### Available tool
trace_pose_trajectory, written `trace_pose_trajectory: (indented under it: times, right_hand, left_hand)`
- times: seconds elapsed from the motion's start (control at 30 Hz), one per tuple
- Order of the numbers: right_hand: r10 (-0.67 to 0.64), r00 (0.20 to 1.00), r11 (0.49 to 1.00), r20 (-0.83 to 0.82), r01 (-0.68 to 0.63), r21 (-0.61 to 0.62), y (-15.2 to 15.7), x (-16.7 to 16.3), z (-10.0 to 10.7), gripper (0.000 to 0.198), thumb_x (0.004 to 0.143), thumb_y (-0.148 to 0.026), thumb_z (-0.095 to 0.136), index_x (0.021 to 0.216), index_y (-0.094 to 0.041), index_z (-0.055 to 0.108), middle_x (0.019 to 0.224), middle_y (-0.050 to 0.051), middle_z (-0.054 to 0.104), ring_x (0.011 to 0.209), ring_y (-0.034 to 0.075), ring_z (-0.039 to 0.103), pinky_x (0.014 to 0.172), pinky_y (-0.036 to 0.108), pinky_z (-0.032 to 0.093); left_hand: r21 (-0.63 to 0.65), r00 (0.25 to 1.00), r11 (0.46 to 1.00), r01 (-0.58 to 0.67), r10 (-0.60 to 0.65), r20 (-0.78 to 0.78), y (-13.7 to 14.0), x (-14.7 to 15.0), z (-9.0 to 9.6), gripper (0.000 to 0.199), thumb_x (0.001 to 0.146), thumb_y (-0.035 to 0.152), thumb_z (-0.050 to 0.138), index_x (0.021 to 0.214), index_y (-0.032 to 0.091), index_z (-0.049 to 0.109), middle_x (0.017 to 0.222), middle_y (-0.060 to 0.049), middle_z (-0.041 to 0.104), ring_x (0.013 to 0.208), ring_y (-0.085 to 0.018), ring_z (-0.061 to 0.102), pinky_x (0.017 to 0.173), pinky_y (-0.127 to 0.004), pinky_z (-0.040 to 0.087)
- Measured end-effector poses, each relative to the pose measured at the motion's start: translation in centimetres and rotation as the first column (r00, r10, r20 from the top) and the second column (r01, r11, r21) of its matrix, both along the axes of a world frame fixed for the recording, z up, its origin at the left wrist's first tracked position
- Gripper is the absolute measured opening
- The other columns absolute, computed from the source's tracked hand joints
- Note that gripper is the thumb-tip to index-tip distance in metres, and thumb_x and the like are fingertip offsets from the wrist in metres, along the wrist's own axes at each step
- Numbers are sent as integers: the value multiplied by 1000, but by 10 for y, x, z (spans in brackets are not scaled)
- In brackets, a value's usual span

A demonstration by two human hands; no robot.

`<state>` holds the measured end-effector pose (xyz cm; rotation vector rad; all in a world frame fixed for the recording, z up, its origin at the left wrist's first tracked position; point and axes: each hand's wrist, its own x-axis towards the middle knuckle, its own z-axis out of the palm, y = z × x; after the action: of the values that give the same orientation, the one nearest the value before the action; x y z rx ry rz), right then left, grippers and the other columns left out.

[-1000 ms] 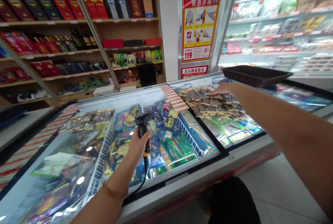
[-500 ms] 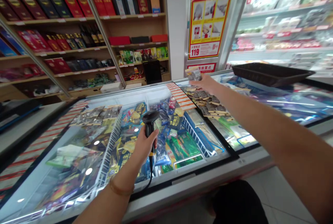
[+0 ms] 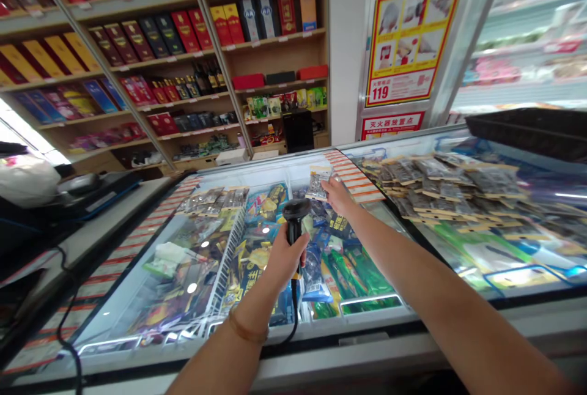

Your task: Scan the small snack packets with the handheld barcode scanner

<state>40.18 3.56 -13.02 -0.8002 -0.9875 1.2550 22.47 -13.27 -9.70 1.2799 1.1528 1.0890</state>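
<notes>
In the head view my left hand [image 3: 285, 255] is wrapped round the handle of a black barcode scanner [image 3: 296, 211], held upright over the chest freezer's glass top. Its cord runs down to the freezer's front edge. My right hand [image 3: 338, 194] pinches a small clear-fronted packet [image 3: 318, 183] with a tan border, just beyond and to the right of the scanner's head. Similar packets [image 3: 444, 184] lie heaped on the glass at the right. A smaller group of packets [image 3: 215, 199] rests on the glass at the left.
Under the glass, a white wire basket [image 3: 224, 260] divides bagged frozen goods. A black tray [image 3: 527, 132] sits at the far right. Shelves [image 3: 270, 49] of boxes and bottles stand behind. A counter with a dark device [image 3: 98, 196] and a hanging cable [image 3: 64, 315] is at left.
My right hand has carried the packet left and nearer, from above the right-hand heap to beside the scanner. The view has swung left; my left hand keeps its hold on the scanner.
</notes>
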Motion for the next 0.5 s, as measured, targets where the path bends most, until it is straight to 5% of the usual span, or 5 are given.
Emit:
trace_pose_trajectory:
  times: [0.5]
  right_hand:
    - [30, 998, 998, -55, -28, 50, -3, 0, 2, 29, 82, -37, 70, 107, -21, 65, 106, 5, 78, 105, 24, 72, 98, 41, 54]
  left_hand:
    - [-32, 988, 996, 86, -90, -127, -6, 9, 5, 35, 74, 41, 71, 91, 24, 45, 45, 11, 46, 37, -10, 42, 41, -23, 36]
